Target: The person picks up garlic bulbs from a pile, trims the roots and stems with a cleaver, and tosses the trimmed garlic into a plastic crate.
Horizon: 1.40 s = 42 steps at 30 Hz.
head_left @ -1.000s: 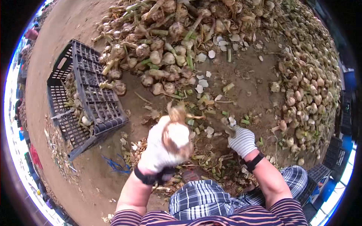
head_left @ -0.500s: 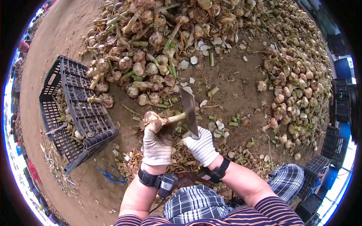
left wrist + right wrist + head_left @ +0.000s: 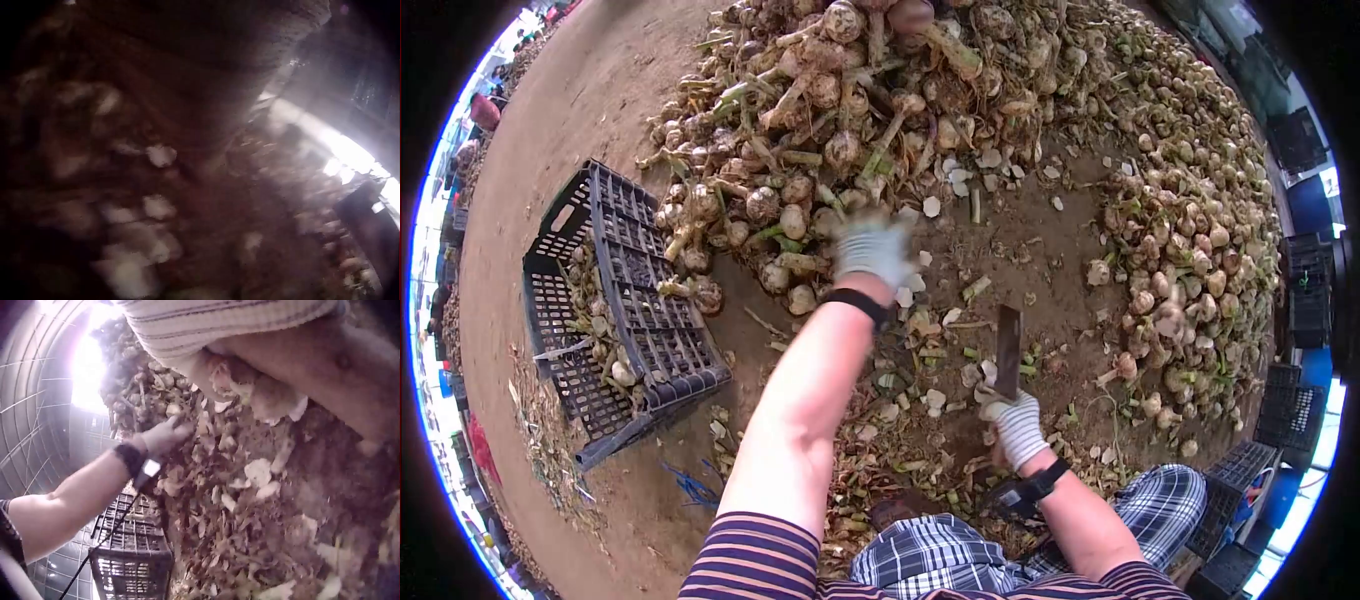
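My left hand [image 3: 870, 252], in a striped white glove and blurred by motion, is over the near edge of the large pile of stemmed garlic bulbs [image 3: 842, 150]. The right wrist view shows that left hand [image 3: 164, 436] with fingers stretched toward the pile and no bulb visible in it. Low over the scraps, my right hand [image 3: 1015, 428] grips a knife, its broad blade [image 3: 1008, 350] pointing away from me. The same blade [image 3: 312, 369] crosses the right wrist view beneath the glove. The left wrist view is dark and blurred.
A black crate [image 3: 645, 265] lies tipped on the left with some garlic inside. Trimmed bulbs [image 3: 1200, 270] form a heap on the right, with one blurred bulb [image 3: 1168, 320] over it. Cut stems and peelings [image 3: 900, 440] cover the ground before my knees.
My left hand has moved forward to the pile, and the stemmed bulb it held beside the blade is gone from it. My right hand has drawn away to the right with the knife.
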{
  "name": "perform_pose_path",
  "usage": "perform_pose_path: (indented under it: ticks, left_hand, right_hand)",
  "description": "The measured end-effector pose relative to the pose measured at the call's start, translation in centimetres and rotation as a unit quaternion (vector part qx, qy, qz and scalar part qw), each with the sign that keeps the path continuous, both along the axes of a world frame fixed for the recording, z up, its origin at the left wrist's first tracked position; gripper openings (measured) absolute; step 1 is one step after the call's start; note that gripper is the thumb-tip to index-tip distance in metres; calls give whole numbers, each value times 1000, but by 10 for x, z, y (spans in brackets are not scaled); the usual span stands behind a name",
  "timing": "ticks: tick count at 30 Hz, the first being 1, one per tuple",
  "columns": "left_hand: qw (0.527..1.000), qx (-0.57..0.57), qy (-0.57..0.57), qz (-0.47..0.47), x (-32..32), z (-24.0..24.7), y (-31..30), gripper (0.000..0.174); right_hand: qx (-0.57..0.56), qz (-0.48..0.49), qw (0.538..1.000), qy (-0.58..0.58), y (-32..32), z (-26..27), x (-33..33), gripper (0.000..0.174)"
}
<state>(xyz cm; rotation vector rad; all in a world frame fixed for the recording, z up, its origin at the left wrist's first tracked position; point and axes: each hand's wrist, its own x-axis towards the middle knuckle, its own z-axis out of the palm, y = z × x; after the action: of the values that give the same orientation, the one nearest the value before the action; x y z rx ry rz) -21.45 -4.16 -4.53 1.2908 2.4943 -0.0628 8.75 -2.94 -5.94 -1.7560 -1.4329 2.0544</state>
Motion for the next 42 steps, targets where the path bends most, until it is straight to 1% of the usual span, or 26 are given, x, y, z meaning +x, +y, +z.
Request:
perform_pose_path:
  ticks: [2, 4, 6, 8, 10, 11, 12, 14, 15, 16, 18, 19, 20, 22, 24, 25, 29, 33, 34, 36, 37, 38, 39, 40, 41, 42]
  left_hand:
    - [999, -13, 35, 14, -16, -22, -41, 66]
    - [989, -125, -42, 67, -5, 3, -66, 65]
    - [991, -121, -19, 57, 18, 3, -110, 70]
    - [999, -40, 25, 26, 49, -15, -165, 76]
    - [1000, -24, 2, -12, 69, -2, -196, 81]
    - [1000, -8, -22, -1, 69, -1, -206, 72]
    - [998, 26, -35, 44, 66, 23, -197, 45]
    - [961, 73, -116, 239, 34, 40, -177, 22]
    - [958, 230, 77, 154, 21, 29, -178, 23]
    - [950, 249, 137, 129, 4, 32, -164, 35]
    - [967, 185, 153, 85, -34, -14, -153, 54]
    - [987, 37, 96, 124, -42, -23, -145, 69]
    - [988, -8, 95, 121, -52, -41, -144, 80]
    - [984, -6, 151, 93, -47, -38, -142, 84]
    - [983, 43, 114, 137, -42, -33, -153, 88]
    - [985, 41, 91, 142, -38, -32, -163, 89]
    - [984, -43, 115, 128, -44, -33, -175, 56]
    - [976, -97, 34, 190, -48, -15, -150, 57]
    - [966, -113, -61, 222, -40, 15, -135, 60]
    - [987, 79, 13, 142, -10, 11, -140, 60]
    - [971, 213, 50, 94, 3, 9, -144, 66]
    - [950, 296, 24, 91, 21, 8, -149, 62]
    - [893, 356, -214, 174, 36, 26, -144, 59]
    - [772, 391, -435, 247, 48, 37, -141, 57]
    - [739, 418, -472, 238, 57, 33, -143, 55]
    - [704, 442, -506, 229, 65, 33, -145, 53]
  right_hand:
    - [15, 13, 999, -43, 16, 0, 4, 25]
    - [8, -3, 998, -61, 21, 10, -4, 21]
    - [14, -12, 999, -50, 20, 2, -9, 19]
    - [12, -22, 998, -51, 14, -7, -9, 16]
    - [-13, -13, 999, -40, 7, -13, -8, 17]
    - [-17, -9, 999, -42, 4, -17, -7, 17]
    - [-28, -4, 998, -47, 1, -19, -6, 17]
    - [-37, 4, 998, -49, -1, -19, -8, 17]
    - [-39, 14, 998, -50, -1, -16, -9, 16]
    - [-41, 23, 998, -52, -2, -15, -10, 16]
    - [-30, 29, 996, -74, 1, -11, -17, 14]
    - [-25, 14, 998, -55, 1, -6, -20, 13]
    - [-20, -1, 999, -36, 2, -3, -21, 13]
    - [-26, -5, 999, -30, 5, 0, -21, 12]
    - [14, 31, 999, 1, 6, 5, -23, 12]
    - [21, 55, 998, -13, 6, 2, -20, 11]
    - [81, 117, 989, -42, 2, -17, -12, 11]
    - [63, 103, 992, -42, -5, 11, -35, 15]
    - [66, 97, 992, -44, -3, 14, -37, 15]
    - [190, 244, 951, -12, 2, 18, -39, 11]
    - [275, 329, 903, -37, 6, 27, -43, 13]
    - [271, 327, 904, -43, 6, 40, -48, 13]
    - [320, 384, 864, -64, 5, 55, -53, 14]
    - [368, 439, 816, -82, 4, 67, -58, 20]
    - [421, 476, 769, -72, 4, 73, -61, 20]
    - [419, 476, 770, -74, 4, 80, -63, 20]
